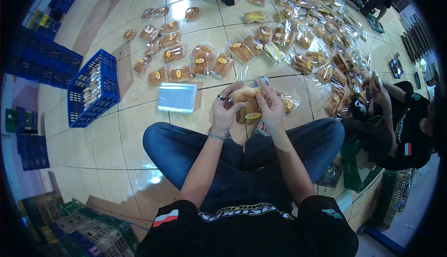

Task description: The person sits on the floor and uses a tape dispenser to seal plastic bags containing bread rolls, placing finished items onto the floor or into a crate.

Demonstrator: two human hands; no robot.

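Above my crossed legs, my left hand (224, 110) and my right hand (271, 105) hold a bagged bread (248, 108) between them. The bag is transparent plastic with an oval yellow label low on its front. Fingers of both hands pinch near its upper end, and the loose plastic there is partly hidden. Rings and a bracelet are on my left hand and wrist. To the left of that hand lies a stack of flat transparent plastic bags (177, 97) on the floor. Just beyond my right hand rests another packed bread (290, 104), partly covered by the hand.
Labelled bread packs (202, 60) lie in loose groups on the tiled floor (139, 145). A large pile of packed bread (314, 30) spreads at the upper right. A blue plastic crate (111, 82) holding packs stands left. One person (401, 128) sits close at right; others are farther off.
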